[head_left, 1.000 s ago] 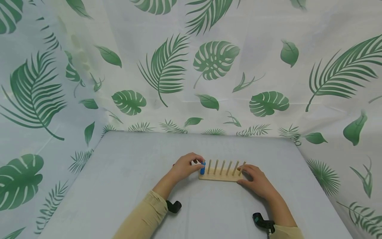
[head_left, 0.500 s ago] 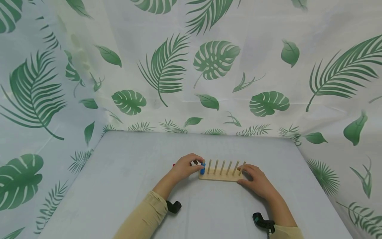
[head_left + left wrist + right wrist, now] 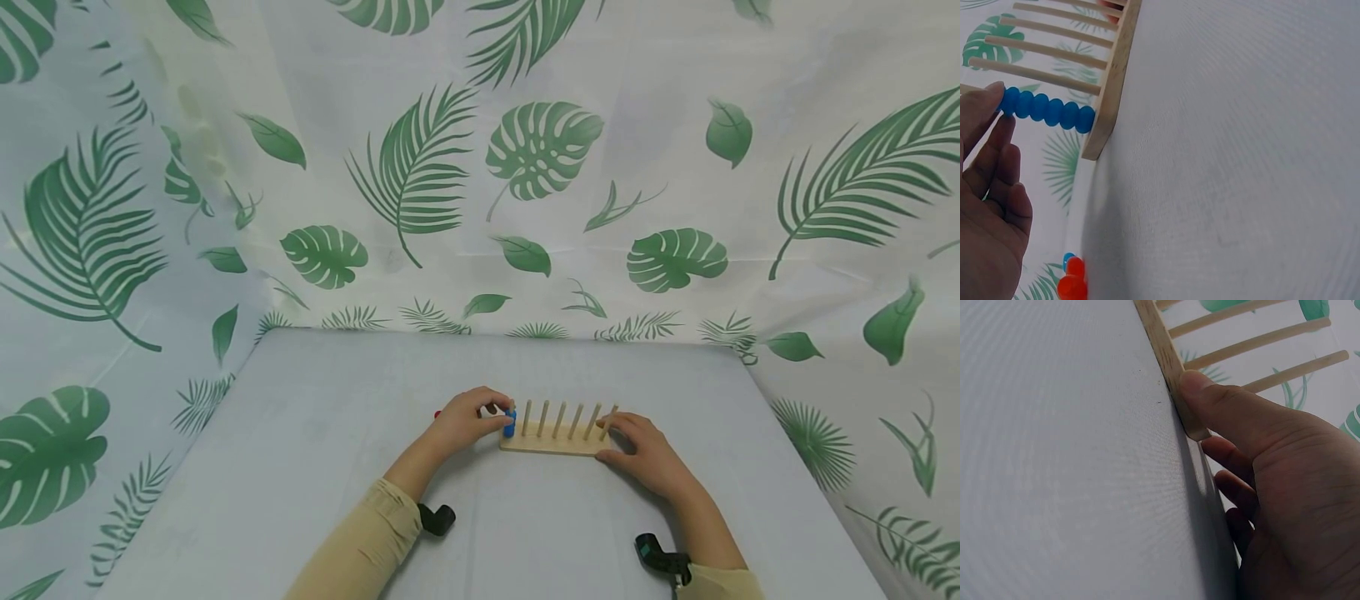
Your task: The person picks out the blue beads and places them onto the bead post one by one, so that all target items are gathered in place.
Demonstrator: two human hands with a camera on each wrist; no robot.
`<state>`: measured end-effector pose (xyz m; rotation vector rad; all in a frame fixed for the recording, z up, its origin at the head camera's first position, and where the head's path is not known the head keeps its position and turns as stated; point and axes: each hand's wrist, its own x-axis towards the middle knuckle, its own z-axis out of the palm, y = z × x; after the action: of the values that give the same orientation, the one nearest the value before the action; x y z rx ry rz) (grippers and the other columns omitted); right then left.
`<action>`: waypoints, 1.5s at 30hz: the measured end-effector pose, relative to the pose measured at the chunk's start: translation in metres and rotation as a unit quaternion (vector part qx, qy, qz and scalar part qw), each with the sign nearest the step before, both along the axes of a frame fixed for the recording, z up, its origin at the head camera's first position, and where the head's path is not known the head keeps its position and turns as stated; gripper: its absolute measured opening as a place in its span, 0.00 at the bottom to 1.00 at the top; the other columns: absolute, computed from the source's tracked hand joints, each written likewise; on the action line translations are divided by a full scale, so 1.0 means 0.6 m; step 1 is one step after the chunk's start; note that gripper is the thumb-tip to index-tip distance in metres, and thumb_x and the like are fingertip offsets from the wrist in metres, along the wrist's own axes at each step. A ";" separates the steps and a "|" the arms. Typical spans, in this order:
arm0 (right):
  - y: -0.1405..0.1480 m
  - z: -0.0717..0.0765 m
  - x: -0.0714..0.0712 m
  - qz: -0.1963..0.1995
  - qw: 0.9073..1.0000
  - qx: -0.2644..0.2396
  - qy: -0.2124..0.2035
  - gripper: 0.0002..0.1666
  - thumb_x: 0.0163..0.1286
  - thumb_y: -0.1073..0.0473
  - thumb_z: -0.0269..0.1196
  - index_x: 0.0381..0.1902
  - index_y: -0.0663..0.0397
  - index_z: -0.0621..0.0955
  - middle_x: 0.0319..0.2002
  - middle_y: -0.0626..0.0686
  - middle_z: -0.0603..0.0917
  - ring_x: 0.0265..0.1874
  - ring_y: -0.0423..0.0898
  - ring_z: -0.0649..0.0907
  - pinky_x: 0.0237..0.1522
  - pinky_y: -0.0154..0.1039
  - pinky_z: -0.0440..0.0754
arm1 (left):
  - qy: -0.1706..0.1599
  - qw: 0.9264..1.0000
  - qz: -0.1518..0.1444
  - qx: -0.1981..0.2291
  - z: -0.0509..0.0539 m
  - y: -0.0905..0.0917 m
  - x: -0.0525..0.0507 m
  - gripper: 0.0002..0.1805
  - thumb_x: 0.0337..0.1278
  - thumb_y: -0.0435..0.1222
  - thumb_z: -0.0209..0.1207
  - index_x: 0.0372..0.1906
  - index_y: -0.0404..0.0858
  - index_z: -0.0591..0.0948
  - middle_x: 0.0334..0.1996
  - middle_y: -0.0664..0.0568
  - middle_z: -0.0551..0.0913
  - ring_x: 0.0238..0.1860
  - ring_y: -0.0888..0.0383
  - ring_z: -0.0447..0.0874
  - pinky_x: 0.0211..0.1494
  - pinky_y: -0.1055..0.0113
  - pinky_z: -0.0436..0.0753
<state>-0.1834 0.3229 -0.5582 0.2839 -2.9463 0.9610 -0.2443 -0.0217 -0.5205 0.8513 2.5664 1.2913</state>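
My left hand (image 3: 467,419) pinches the top bead of a stack of blue beads (image 3: 1046,109) between thumb and forefinger. Several of these beads sit threaded on the leftmost peg of a wooden peg board (image 3: 551,447), and the peg's tip shows above them. The other pegs (image 3: 561,419) of the board stand bare. At the board's right end, my right hand (image 3: 647,450) holds the base (image 3: 1169,362), its thumb on the front edge. Its other fingers are partly hidden behind the wood.
Red beads (image 3: 1073,286) and a blue bead (image 3: 1069,257) lie on the white table (image 3: 315,467) beyond my left hand, mostly hidden in the head view. A leaf-patterned cloth (image 3: 450,167) hangs behind and beside the table.
My left hand has come down very slightly at the leftmost peg, and more of the peg's tip shows above the blue beads. The right hand and the board have stayed still.
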 end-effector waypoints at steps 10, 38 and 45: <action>0.000 -0.001 -0.002 0.002 1.000 0.002 0.004 0.31 0.60 0.41 0.71 0.58 0.46 0.79 0.65 0.61 0.74 0.68 0.64 0.68 0.65 0.68 0.62 | 0.008 1.000 -0.012 -0.007 0.003 -0.005 -0.001 0.18 0.65 0.47 0.61 0.58 0.53 0.81 0.50 0.59 0.83 0.49 0.62 0.79 0.48 0.69 0.77; 0.000 0.006 -0.001 -0.004 1.000 0.000 -0.009 0.34 0.60 0.39 0.70 0.59 0.47 0.78 0.66 0.62 0.73 0.68 0.65 0.66 0.66 0.68 0.60 | -0.084 0.990 0.085 -0.074 0.000 -0.098 -0.094 0.21 0.65 0.50 0.60 0.60 0.50 0.80 0.53 0.59 0.82 0.55 0.55 0.76 0.53 0.58 0.79; -0.001 0.004 0.000 0.003 1.000 -0.004 -0.004 0.34 0.59 0.40 0.70 0.59 0.47 0.78 0.65 0.62 0.73 0.68 0.65 0.67 0.65 0.68 0.61 | -0.116 0.986 0.103 -0.063 -0.027 -0.103 -0.102 0.20 0.63 0.51 0.62 0.58 0.51 0.81 0.58 0.55 0.81 0.63 0.51 0.76 0.66 0.52 0.74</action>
<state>-0.1836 0.3222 -0.5560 0.2886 -2.9506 0.9766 -0.3058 -0.0833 -0.5368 0.3948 2.5659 1.1812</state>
